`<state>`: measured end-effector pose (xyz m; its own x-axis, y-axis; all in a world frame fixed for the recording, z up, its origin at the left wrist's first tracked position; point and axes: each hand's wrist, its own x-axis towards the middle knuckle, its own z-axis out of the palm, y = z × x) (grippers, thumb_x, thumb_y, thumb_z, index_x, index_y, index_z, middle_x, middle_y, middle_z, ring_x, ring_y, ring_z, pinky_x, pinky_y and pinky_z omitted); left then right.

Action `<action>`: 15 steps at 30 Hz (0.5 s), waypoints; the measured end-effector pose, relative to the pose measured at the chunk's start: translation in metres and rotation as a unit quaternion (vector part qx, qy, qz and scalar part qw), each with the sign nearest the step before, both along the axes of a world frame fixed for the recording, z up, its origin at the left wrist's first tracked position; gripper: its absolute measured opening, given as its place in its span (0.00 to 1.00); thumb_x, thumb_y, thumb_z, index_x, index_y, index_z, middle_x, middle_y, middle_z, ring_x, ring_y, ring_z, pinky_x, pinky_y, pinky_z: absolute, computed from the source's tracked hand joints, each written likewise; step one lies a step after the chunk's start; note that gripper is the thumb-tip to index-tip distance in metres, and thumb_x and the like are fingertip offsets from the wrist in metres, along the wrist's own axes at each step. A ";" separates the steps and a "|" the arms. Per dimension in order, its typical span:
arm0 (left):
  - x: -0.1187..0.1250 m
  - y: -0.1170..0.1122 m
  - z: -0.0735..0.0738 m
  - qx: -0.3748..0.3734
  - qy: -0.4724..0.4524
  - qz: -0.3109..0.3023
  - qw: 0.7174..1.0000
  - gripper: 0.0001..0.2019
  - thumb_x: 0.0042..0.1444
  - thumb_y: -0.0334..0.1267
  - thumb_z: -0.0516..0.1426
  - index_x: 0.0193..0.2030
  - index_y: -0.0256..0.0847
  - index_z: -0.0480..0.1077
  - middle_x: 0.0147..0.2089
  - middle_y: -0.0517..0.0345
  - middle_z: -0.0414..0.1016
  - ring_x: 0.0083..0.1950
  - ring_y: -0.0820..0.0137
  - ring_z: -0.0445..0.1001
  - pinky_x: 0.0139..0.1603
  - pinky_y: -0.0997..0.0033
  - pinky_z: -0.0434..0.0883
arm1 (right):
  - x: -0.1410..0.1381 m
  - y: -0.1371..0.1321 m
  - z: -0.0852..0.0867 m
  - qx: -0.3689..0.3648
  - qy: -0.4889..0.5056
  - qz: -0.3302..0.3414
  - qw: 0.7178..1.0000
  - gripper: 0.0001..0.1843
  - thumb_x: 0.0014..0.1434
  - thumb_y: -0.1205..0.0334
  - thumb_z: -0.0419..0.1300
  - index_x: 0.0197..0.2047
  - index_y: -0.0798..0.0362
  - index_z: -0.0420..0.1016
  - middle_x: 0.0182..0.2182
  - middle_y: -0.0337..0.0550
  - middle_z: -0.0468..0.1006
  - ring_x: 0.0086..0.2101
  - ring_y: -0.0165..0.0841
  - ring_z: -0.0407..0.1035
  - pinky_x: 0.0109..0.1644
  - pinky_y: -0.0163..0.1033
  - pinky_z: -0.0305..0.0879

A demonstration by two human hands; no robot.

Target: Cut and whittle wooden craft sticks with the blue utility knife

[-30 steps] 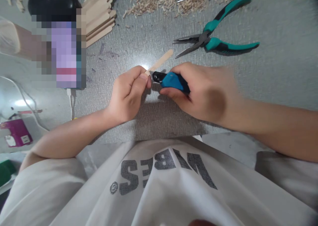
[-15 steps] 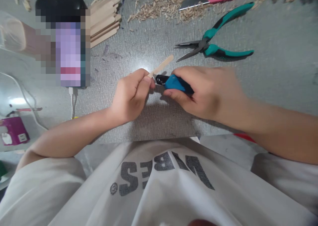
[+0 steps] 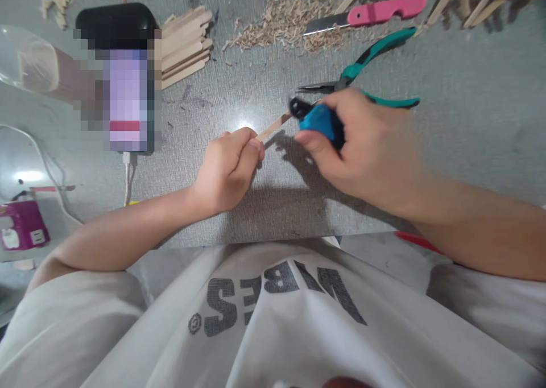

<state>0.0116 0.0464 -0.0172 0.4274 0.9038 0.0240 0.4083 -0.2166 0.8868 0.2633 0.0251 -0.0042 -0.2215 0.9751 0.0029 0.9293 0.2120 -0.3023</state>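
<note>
My left hand [image 3: 228,169] is closed, pinching one end of a wooden craft stick [image 3: 273,128] between thumb and fingers. The stick slants up and to the right over the table. Closed around a blue-and-black utility knife [image 3: 318,120], my right hand [image 3: 362,140] is a little blurred. The knife's black front end is at the stick's far end; whether they touch I cannot tell, and the blade is not clear. Just behind the right hand lie teal-handled long-nose pliers [image 3: 377,49], jaws apart and partly covered by the hand.
Wood shavings [image 3: 273,27] lie at the back, with a pink-handled blade tool [image 3: 384,11] on them. A stack of craft sticks [image 3: 187,44] sits beside a phone [image 3: 125,98] on a white cable. Further left are a clear plastic container [image 3: 32,64] and a purple box [image 3: 23,226].
My right hand has moved the knife up along the stick, from near my left fingers to the far end. The left hand keeps its pinch. The view has shifted slightly.
</note>
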 end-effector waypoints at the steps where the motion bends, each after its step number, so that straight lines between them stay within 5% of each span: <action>1: 0.000 0.000 0.000 0.003 0.002 0.001 1.000 0.17 0.79 0.36 0.52 0.35 0.46 0.69 0.25 0.63 0.71 0.27 0.68 0.71 0.36 0.61 0.68 | 0.001 0.000 0.000 0.012 0.011 -0.011 1.000 0.40 0.84 0.28 0.46 0.66 0.54 0.79 0.44 0.56 0.86 0.42 0.49 0.82 0.44 0.50 0.67; 5: 0.000 -0.002 -0.003 0.035 0.040 -0.003 0.999 0.16 0.80 0.37 0.51 0.37 0.46 0.72 0.26 0.62 0.74 0.28 0.67 0.71 0.39 0.59 0.71 | -0.001 -0.004 -0.008 0.040 0.072 0.001 0.997 0.37 0.80 0.26 0.56 0.63 0.52 0.81 0.43 0.52 0.86 0.43 0.49 0.84 0.49 0.52 0.74; 9: -0.002 -0.004 -0.012 0.138 0.076 -0.020 0.987 0.20 0.84 0.44 0.50 0.37 0.47 0.70 0.29 0.59 0.77 0.29 0.65 0.69 0.40 0.57 0.70 | -0.011 -0.009 -0.022 0.085 0.100 0.066 0.989 0.21 0.82 0.44 0.57 0.63 0.44 0.85 0.51 0.50 0.91 0.51 0.48 0.87 0.53 0.51 0.78; 15: -0.004 -0.007 -0.023 0.292 0.039 -0.047 0.954 0.21 0.88 0.45 0.47 0.39 0.48 0.68 0.24 0.65 0.67 0.25 0.67 0.61 0.41 0.55 0.63 | -0.014 -0.004 -0.031 0.273 0.151 0.157 0.937 0.09 0.81 0.62 0.61 0.55 0.45 0.84 0.41 0.38 0.93 0.37 0.35 0.86 0.41 0.42 0.73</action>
